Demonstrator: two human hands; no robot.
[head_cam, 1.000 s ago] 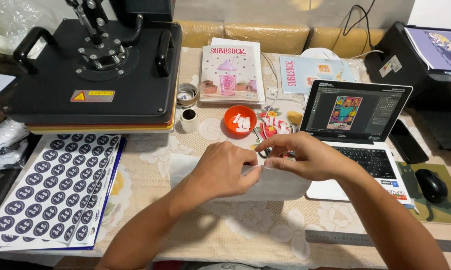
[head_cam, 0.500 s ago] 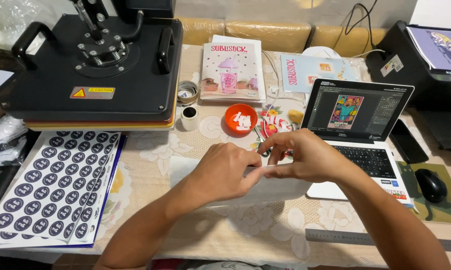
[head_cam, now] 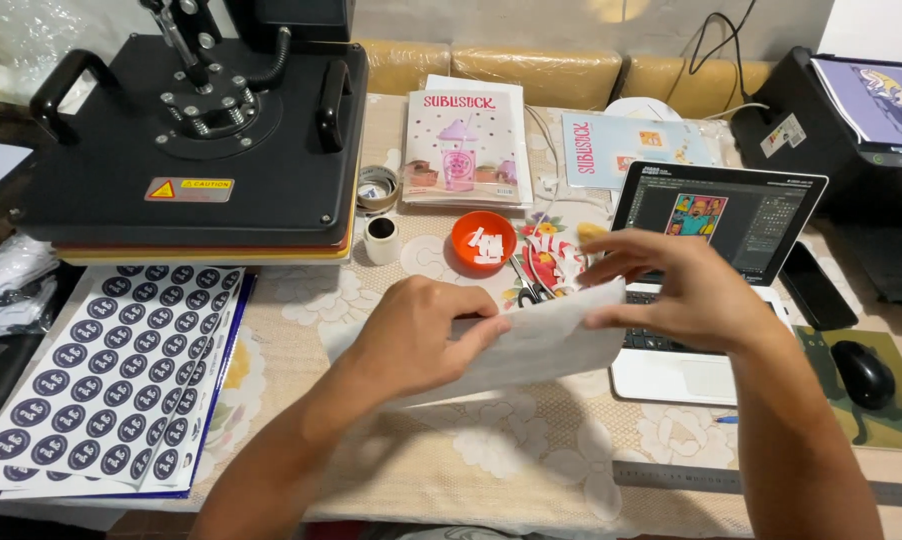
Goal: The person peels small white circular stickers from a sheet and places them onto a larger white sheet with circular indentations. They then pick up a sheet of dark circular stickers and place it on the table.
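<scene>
White, thin and floppy, the paper sheet [head_cam: 541, 340] hangs just above the bench [head_cam: 491, 460] in front of the laptop [head_cam: 716, 270]. Both hands pinch it: left hand [head_cam: 421, 335] at its near edge, right hand [head_cam: 686, 290] at the raised corner. It looks light and easily creased, best held by its edges.

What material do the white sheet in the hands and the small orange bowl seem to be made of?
White sheet: it looks like thin matte paper, since it bends and lifts at one edge between the left hand and right hand; a thin fabric is also possible. Orange bowl: probably plastic, smooth, slightly glossy, with even colour.
</scene>
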